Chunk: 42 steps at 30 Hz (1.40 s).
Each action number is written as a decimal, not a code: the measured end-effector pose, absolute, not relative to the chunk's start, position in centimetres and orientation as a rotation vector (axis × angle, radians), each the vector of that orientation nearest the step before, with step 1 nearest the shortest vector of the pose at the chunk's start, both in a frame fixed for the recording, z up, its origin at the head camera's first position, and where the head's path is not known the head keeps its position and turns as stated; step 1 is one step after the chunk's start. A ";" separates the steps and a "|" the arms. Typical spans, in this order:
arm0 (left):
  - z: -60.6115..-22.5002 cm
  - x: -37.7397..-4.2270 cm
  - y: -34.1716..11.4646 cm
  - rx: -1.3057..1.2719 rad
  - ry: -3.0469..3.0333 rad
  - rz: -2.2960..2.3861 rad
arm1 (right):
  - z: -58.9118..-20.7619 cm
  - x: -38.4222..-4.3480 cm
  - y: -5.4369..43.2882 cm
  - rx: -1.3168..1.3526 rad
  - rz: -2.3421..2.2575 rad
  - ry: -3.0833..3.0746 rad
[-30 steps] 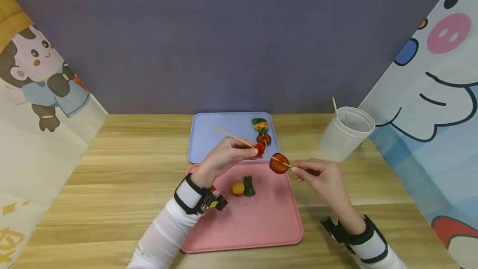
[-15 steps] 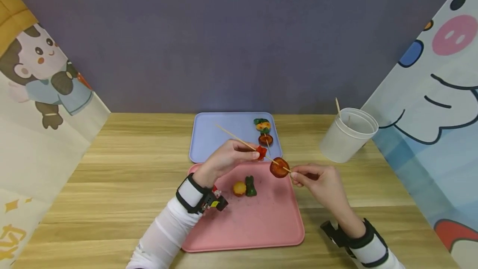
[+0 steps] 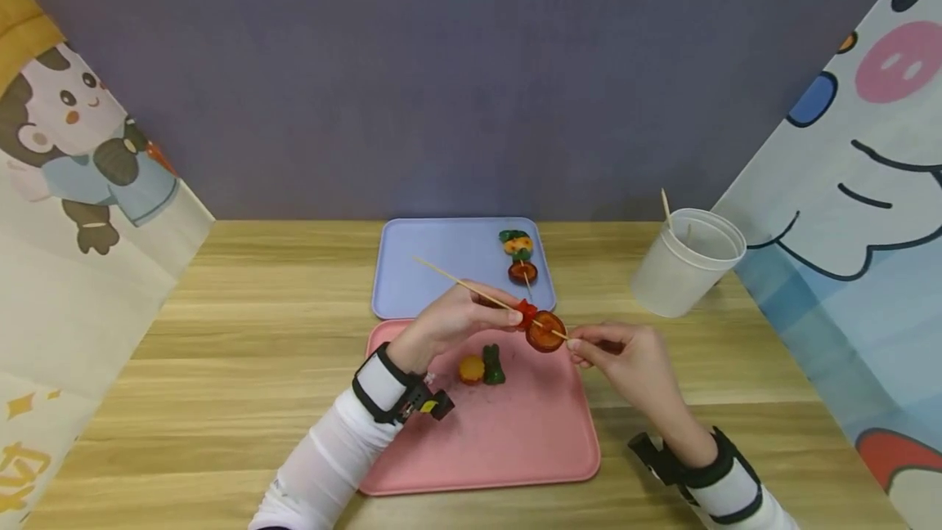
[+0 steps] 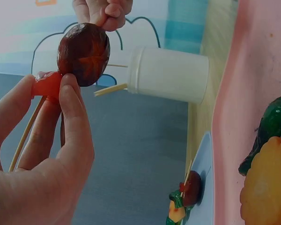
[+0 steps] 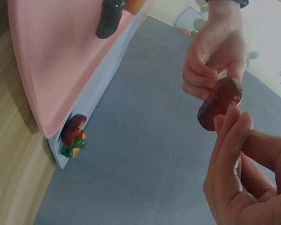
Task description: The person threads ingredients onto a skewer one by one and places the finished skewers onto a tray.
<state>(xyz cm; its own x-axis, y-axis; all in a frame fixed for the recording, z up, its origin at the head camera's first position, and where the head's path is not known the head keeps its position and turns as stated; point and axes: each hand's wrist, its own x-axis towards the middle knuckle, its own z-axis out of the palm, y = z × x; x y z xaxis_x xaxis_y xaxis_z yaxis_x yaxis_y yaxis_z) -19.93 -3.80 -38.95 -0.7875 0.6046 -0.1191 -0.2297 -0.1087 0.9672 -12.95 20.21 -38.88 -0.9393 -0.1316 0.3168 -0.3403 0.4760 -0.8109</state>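
Observation:
My left hand (image 3: 464, 319) pinches a small red piece (image 4: 47, 84), likely pepper, threaded on a bamboo skewer (image 3: 445, 274). Right against the red piece sits a brown mushroom cap (image 3: 545, 333) with a cross cut on top, also on the skewer. My right hand (image 3: 627, 357) pinches the skewer's short end just past the mushroom. The skewer's long bare end slants up and left beyond my left hand. Below, a yellow round piece (image 3: 472, 370) and a dark green pepper-like piece (image 3: 494, 365) lie side by side on the pink tray (image 3: 515, 448).
Behind the pink tray is a blue tray (image 3: 419, 248) bearing a loaded skewer with a mushroom (image 3: 523, 272) and green and orange pieces. A white tub (image 3: 677, 272) holding skewers stands at the right. A grey wall (image 3: 441, 88) closes off the back.
The red piece has slid right along the skewer, with my left hand, until it meets the mushroom. My right hand stays nearly in place, holding the skewer's end.

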 end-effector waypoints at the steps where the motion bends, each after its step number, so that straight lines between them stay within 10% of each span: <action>1: -38.9 -19.9 -3.8 0.421 1.615 1.947 | -38.8 -13.0 20.2 0.411 1.445 -2.509; 42: -41.0 -16.6 -6.5 0.752 2.647 0.861 | -40.6 -14.0 25.0 0.202 1.291 -2.510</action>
